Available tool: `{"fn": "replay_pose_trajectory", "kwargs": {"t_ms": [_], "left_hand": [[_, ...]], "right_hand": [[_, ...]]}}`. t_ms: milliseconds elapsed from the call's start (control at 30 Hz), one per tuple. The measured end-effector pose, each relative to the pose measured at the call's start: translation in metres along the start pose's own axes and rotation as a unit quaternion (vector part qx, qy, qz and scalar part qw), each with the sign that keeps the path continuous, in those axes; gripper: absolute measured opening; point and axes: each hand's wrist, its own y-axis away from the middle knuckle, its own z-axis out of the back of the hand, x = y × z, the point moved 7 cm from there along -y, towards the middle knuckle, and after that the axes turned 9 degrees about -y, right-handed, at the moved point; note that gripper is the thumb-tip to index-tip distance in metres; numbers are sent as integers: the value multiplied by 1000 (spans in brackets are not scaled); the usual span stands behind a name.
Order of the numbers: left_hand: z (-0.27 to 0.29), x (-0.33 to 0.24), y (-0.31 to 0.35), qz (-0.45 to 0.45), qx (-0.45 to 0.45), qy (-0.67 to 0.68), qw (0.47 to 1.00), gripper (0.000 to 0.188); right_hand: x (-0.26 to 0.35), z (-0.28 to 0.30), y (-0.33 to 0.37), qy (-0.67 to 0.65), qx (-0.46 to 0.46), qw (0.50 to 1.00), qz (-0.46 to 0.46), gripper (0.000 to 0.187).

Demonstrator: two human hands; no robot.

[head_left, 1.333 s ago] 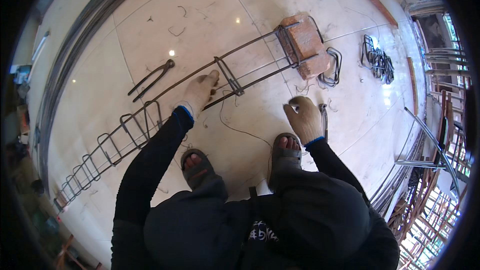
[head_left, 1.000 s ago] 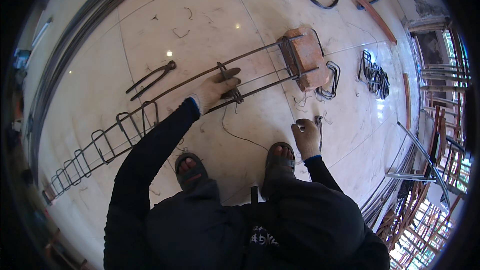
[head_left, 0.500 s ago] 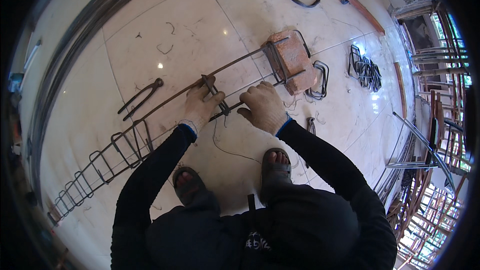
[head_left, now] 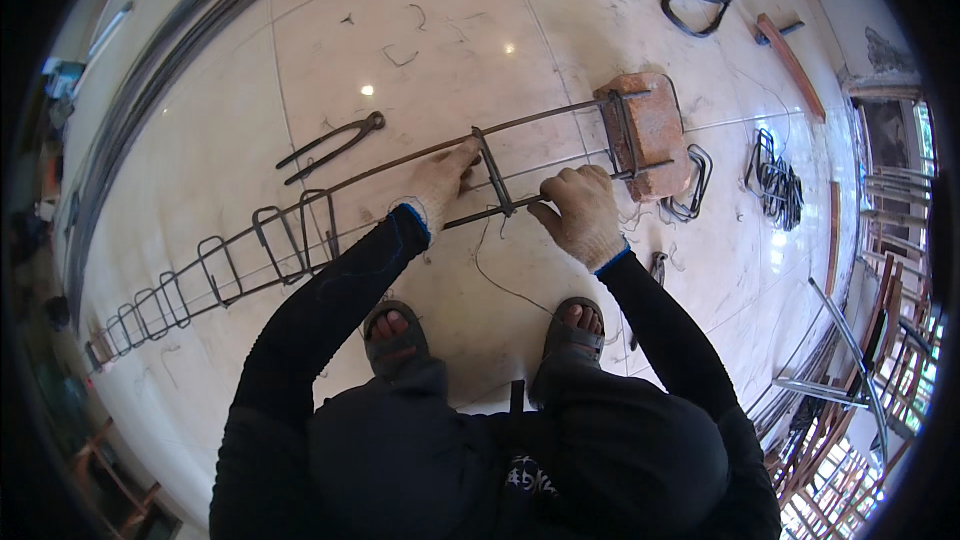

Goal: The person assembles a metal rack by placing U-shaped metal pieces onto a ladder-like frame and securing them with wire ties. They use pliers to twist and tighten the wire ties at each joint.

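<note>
A long rebar cage of steel bars runs from the lower left up to a reddish brick (head_left: 660, 135), which props its right end. One rectangular stirrup (head_left: 493, 172) stands around the bars between my hands. In a pale knitted glove, my left hand (head_left: 442, 182) reaches to the far bar (head_left: 540, 118), its fingers closed at the stirrup's far corner. My right hand (head_left: 582, 215), gloved too, has its fingers curled at the near bar (head_left: 472, 219), just right of the stirrup. A thin tie wire (head_left: 500, 285) trails from the stirrup's near corner toward my right foot.
Pincers (head_left: 335, 145) lie beyond the cage. More stirrups (head_left: 295, 240) hang along its left part. A stirrup pile (head_left: 775, 180), a bent black loop (head_left: 695, 15) and a wooden strip (head_left: 795, 70) are at the right. Long bars (head_left: 130, 110) line the left side.
The view has shifted, so the cage and brick appear farther right. My left fingers have drawn together at the stirrup's far corner. The right hand stays by the near bar.
</note>
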Motion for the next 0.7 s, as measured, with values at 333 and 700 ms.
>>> {"fn": "replay_pose_trajectory", "kwargs": {"t_ms": [333, 700], "left_hand": [[10, -84, 52, -237, -145, -444, 852, 47], [29, -78, -15, -88, 53, -440, 892, 62]], "right_hand": [[-6, 1, 6, 6, 2, 1000, 12, 22], [-3, -1, 1, 4, -8, 1000, 12, 23]]}}
